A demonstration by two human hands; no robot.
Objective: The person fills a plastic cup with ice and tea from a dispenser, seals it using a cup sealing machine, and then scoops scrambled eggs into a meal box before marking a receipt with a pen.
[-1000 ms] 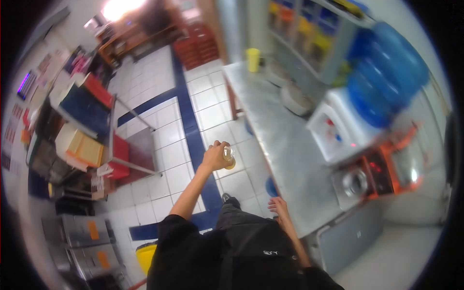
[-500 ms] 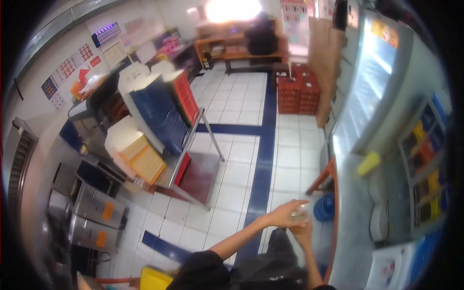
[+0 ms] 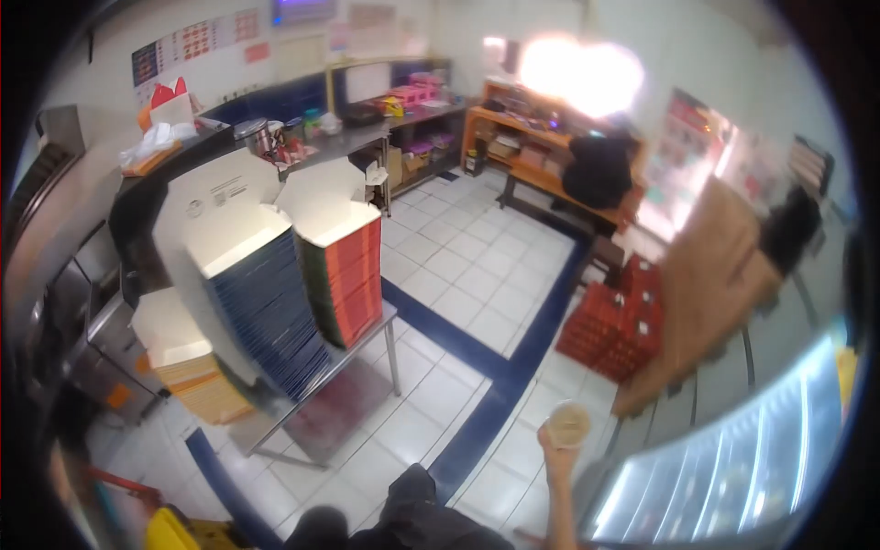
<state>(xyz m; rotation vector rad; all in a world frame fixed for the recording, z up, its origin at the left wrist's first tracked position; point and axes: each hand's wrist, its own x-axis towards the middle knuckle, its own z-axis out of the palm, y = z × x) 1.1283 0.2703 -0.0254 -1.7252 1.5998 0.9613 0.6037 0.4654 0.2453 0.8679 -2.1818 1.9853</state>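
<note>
Head: cup [image 3: 569, 425] over white-tiled floor [image 3: 451, 301]

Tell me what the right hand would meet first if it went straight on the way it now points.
Beyond the cup it holds, the right hand would probably meet the stacked red boxes first, though depth is unclear.

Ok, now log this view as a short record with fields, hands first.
Right hand: holding a small clear cup, pale contents
Left hand: not in view
Metal table: carries a blue box stack and a red box stack, side by side
Floor: white tiles, dark blue bands
Far end: person in dark clothing at a wooden desk
Image quality: somewhat blurred
</note>
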